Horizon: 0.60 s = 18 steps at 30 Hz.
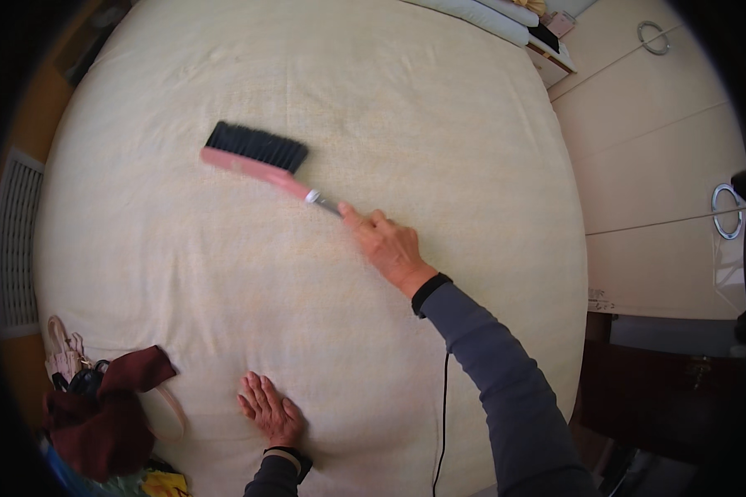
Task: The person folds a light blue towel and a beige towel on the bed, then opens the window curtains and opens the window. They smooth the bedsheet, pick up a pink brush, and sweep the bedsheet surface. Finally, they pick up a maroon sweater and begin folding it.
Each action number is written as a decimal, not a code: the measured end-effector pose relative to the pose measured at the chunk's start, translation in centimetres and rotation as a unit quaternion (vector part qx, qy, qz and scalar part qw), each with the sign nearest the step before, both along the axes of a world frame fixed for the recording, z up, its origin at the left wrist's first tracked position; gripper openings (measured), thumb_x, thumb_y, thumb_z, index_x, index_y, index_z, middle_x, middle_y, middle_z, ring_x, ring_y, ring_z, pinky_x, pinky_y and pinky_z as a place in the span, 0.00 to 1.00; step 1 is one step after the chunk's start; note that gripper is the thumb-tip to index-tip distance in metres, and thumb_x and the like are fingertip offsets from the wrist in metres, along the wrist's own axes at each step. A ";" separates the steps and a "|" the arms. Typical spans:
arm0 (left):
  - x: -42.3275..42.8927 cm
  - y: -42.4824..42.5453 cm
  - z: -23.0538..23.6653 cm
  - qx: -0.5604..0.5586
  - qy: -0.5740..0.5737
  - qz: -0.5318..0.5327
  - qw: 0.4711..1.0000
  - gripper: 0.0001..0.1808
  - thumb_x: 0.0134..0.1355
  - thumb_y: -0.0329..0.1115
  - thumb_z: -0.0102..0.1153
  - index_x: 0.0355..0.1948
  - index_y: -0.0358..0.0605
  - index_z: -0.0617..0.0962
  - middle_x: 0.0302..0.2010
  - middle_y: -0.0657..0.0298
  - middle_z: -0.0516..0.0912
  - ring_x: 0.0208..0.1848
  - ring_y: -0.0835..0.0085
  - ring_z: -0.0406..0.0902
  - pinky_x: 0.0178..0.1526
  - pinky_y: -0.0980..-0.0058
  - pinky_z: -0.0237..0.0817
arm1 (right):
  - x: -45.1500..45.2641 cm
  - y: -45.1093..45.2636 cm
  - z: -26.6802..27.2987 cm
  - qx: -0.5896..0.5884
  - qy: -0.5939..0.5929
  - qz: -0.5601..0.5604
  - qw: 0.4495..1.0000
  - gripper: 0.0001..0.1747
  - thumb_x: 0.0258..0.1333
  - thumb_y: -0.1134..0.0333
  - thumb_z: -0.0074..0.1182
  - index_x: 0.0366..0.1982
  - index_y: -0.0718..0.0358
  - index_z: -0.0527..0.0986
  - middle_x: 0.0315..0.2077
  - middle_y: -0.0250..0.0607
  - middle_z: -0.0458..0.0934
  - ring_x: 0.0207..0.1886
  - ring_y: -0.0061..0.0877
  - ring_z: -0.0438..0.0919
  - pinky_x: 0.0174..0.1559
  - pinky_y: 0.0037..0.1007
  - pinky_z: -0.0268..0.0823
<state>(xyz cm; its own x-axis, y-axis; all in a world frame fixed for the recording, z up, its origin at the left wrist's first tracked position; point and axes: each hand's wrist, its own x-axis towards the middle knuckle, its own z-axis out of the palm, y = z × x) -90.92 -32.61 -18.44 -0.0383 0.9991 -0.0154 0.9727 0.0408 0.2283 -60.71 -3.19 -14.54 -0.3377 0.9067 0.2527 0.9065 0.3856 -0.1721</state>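
Note:
My right hand (pixel 388 245) grips the grey handle of a bed brush (pixel 248 164) with a pink back and dark bristles. The brush reaches out to the upper left over a cream bed sheet (pixel 360 335), its bristles pointing away from me. Whether the bristles touch the cloth I cannot tell. Lower down, my left hand (pixel 270 410) rests palm down on the sheet with its fingers slightly apart, holding nothing. Shallow wrinkles run through the sheet around it.
At the lower left lie a maroon garment (pixel 109 416) and a pale pink bag (pixel 65 360). A black cable (pixel 444 422) runs beside my right forearm. Cream cabinets (pixel 646 155) with ring handles line the right side. Folded bedding (pixel 472 18) sits at the far edge; a vent grille (pixel 18 242) is left.

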 end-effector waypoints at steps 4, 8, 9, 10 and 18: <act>0.0 -0.1 0.0 -0.003 -0.001 -0.003 1.000 0.35 0.66 0.39 0.40 0.73 0.34 0.60 0.77 0.42 0.57 0.80 0.44 0.47 0.78 0.43 0.28 | 10.3 2.7 -1.6 -0.029 0.019 -0.222 0.974 0.24 0.73 0.56 0.44 0.67 0.44 0.69 0.29 0.47 0.81 0.26 0.47 0.81 0.28 0.49 0.72; 0.1 0.1 0.5 -0.013 0.003 -0.006 1.000 0.35 0.67 0.38 0.39 0.74 0.33 0.59 0.77 0.42 0.56 0.80 0.45 0.47 0.78 0.45 0.27 | 27.5 -0.6 -1.1 -0.048 -0.053 -0.464 0.883 0.24 0.74 0.53 0.41 0.67 0.43 0.68 0.35 0.50 0.84 0.38 0.50 0.82 0.39 0.53 0.72; 0.1 0.2 0.6 -0.026 0.007 -0.002 1.000 0.35 0.68 0.38 0.38 0.74 0.32 0.59 0.77 0.42 0.56 0.81 0.45 0.46 0.78 0.46 0.27 | 31.4 -2.3 -0.7 -0.078 -0.068 -0.525 0.845 0.26 0.72 0.56 0.42 0.69 0.50 0.66 0.40 0.54 0.84 0.43 0.51 0.82 0.44 0.52 0.73; 0.1 0.2 0.7 -0.012 0.006 -0.007 1.000 0.35 0.68 0.38 0.38 0.74 0.32 0.59 0.77 0.42 0.56 0.81 0.45 0.46 0.78 0.46 0.28 | 34.7 -3.9 -0.1 -0.073 -0.045 -0.564 0.821 0.27 0.71 0.58 0.43 0.68 0.55 0.65 0.41 0.56 0.83 0.45 0.52 0.82 0.46 0.51 0.73; 0.4 0.5 1.0 -0.009 0.016 -0.001 1.000 0.33 0.70 0.38 0.36 0.74 0.34 0.59 0.77 0.42 0.55 0.80 0.45 0.47 0.78 0.46 0.28 | 30.8 -3.0 1.1 0.041 -0.022 -0.417 0.908 0.28 0.68 0.67 0.46 0.69 0.51 0.63 0.33 0.52 0.81 0.37 0.50 0.80 0.38 0.51 0.71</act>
<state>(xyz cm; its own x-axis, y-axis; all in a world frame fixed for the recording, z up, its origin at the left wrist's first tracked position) -90.50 -32.16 -17.47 -0.0371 0.9988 -0.0328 0.9797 0.0429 0.1959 -29.88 -6.15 -13.42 0.4460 0.8303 0.3342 0.8944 -0.4276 -0.1314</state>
